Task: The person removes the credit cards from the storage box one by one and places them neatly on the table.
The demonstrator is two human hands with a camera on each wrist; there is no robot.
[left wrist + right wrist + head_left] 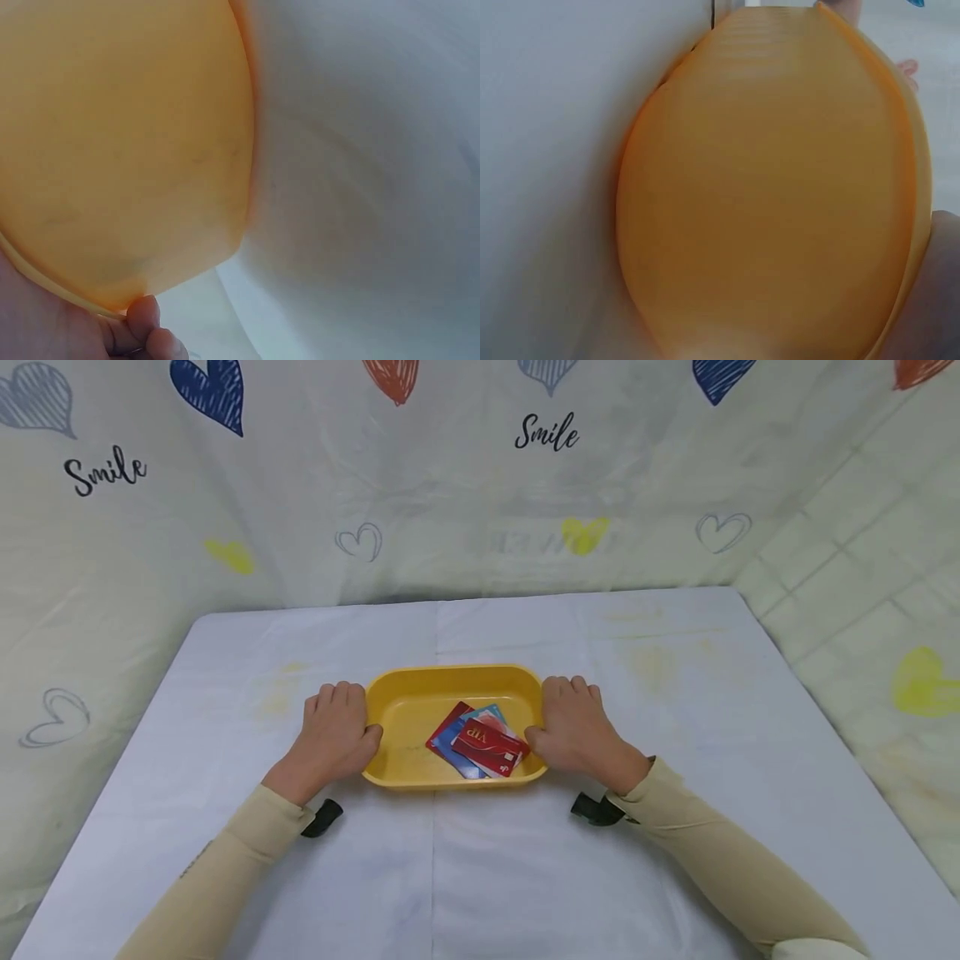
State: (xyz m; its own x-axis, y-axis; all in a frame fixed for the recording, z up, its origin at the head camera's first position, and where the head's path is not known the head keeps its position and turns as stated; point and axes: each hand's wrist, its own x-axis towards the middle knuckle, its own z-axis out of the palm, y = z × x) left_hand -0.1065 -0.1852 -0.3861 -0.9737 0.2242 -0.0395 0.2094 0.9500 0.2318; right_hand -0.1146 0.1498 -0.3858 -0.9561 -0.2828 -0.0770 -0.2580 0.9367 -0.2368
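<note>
Beige sleeves (225, 868) lie nearest to the camera, and beyond them a yellow tray (401, 710) is between the left hand (330, 735) and the right hand (577, 727), each clamped on one short end. As I judge, the step in hand is to hold this tray firmly, and the next move calls for even force from both sides — otherwise its contents could slide. It looks shallow and smooth, with rounded corners — inside, close to the right hand, red and blue cards (487, 747) overlap loosely.

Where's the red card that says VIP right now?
In the head view, the red VIP card lies on top of the other cards, in the right part of the yellow tray, near the person's right hand.
</note>
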